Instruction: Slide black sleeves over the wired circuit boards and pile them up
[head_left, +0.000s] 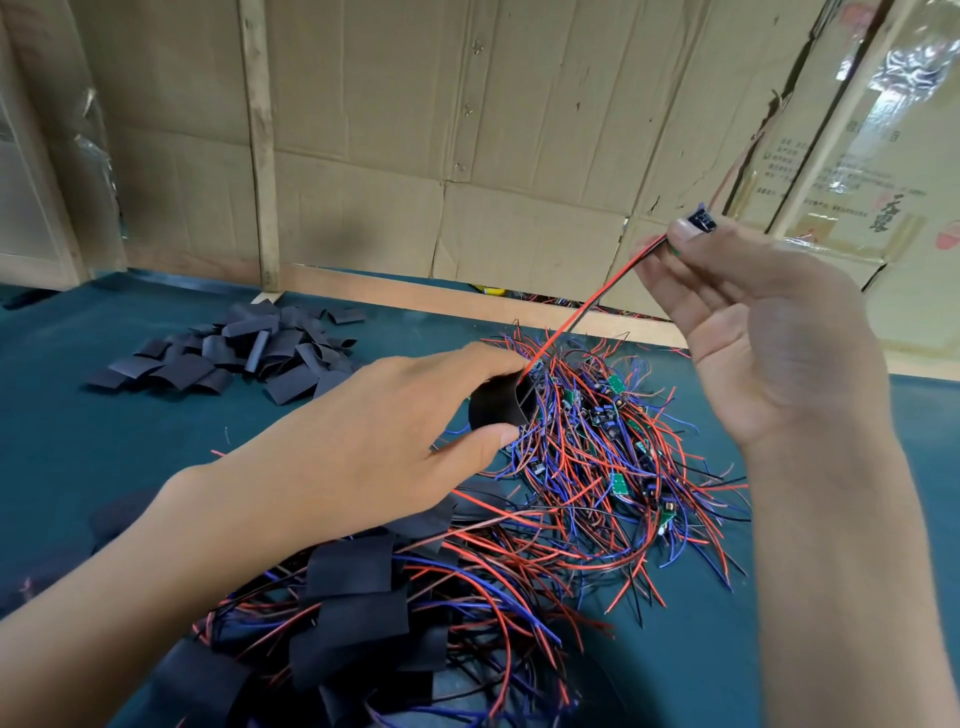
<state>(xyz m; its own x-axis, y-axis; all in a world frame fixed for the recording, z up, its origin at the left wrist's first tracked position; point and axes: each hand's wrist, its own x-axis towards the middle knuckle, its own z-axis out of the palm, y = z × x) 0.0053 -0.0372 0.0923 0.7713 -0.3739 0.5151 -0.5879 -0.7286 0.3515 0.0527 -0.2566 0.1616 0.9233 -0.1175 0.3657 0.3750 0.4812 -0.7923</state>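
My left hand (395, 431) grips a black sleeve (501, 400) with its mouth held open, just above the tangle of bare boards. My right hand (753, 332) is raised at the right and pinches a small wired circuit board (701, 222) between thumb and fingertips. Its red and black wires (587, 306) run down to the left and enter the sleeve's mouth. A heap of bare boards with red, blue and black wires (613, 457) lies in the middle. Sleeved boards are piled in front (353, 618).
A heap of loose black sleeves (244, 348) lies at the back left on the green table mat (104, 441). A cardboard wall (467, 130) with a wooden post (262, 156) closes off the far side of the table.
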